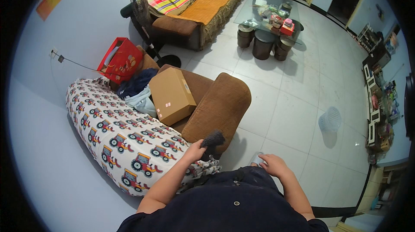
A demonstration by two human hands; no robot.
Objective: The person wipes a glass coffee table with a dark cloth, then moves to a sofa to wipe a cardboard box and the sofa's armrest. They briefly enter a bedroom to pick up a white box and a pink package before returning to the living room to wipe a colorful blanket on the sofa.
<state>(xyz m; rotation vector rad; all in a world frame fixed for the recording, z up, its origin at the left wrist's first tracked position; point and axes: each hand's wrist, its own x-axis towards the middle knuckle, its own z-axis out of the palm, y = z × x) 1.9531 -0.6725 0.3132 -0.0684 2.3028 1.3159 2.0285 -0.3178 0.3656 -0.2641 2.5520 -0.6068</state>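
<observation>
the left hand [196, 150] has its grip closed around a dark bristly brush [212, 138], which sits against the front of the brown armchair [220, 106] arm, just beside the tractor-print cover [125, 141]. the right hand [273, 165] rests low by the dark clothing, and whether its grip holds anything i cannot tell. a hard sweep could probably snag the brush on the loose cover edge, or nudge the tilted cardboard box [172, 96] off the seat.
</observation>
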